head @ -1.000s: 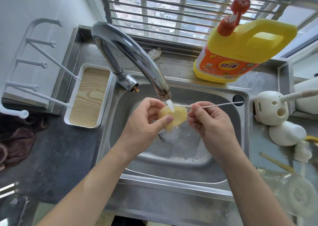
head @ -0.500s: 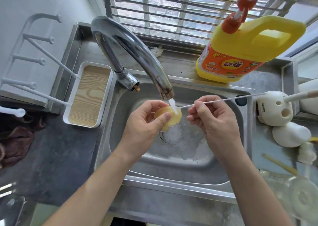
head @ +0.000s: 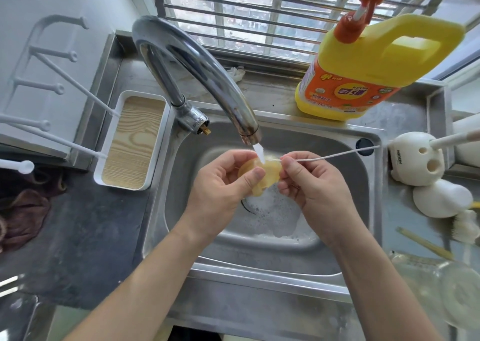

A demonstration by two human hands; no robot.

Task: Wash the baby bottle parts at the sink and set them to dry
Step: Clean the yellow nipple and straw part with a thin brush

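Over the steel sink point(head: 363, 210), my left hand point(head: 220, 187) grips a yellowish silicone nipple point(head: 267, 177) under the tap point(head: 223, 99), where a thin stream of water falls on it. My right hand point(head: 314, 187) pinches a thin white cleaning rod point(head: 335, 155) whose tip meets the nipple; the rod's free end points right toward the sink's overflow hole. Foam lies around the drain below the hands. A clear baby bottle point(head: 446, 286) lies on the counter at the lower right.
A white drying rack point(head: 52, 86) with pegs and a wood-pattern tray point(head: 132, 143) stands left of the sink. A yellow detergent jug point(head: 368, 62) is behind it. White rounded brush holders point(head: 415, 159) and brushes point(head: 467, 226) crowd the right counter. A brown cloth point(head: 20, 216) lies far left.
The right hand has pushed the rod in toward the nipple again, and both hands shifted slightly under the tap. The water keeps running.
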